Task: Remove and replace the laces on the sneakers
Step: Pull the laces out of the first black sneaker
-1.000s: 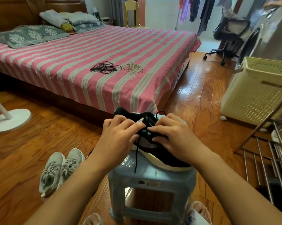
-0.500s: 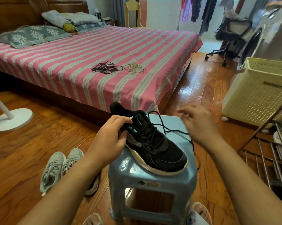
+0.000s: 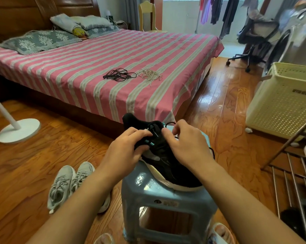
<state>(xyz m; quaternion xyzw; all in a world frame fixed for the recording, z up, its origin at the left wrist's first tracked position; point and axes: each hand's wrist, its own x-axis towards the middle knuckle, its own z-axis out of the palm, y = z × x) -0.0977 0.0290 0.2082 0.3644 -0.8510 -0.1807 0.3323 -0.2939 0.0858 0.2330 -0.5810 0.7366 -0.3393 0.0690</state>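
A black sneaker [image 3: 168,166] with a pale sole lies on a grey-blue plastic stool [image 3: 168,199], toe toward me. My left hand [image 3: 125,152] grips the sneaker's left side near the tongue. My right hand [image 3: 187,147] is back over the eyelets, fingers curled and pinching the black lace [image 3: 170,123] at the top. A loop of that lace hangs off the stool's right side. On the striped bed lie a bundle of black laces [image 3: 118,75] and a bundle of cream laces [image 3: 150,75]. A pair of grey sneakers [image 3: 69,184] stands on the floor to the left.
The pink striped bed [image 3: 113,55] stands just beyond the stool. A white fan base [image 3: 18,130] sits at the left. A cream laundry basket [image 3: 282,101] and a metal rack [image 3: 296,173] stand at the right. My slippered feet [image 3: 219,233] flank the stool.
My right hand had pulled away to the right with a length of lace drawn out, and has now come back onto the eyelets. My left hand stayed on the sneaker.
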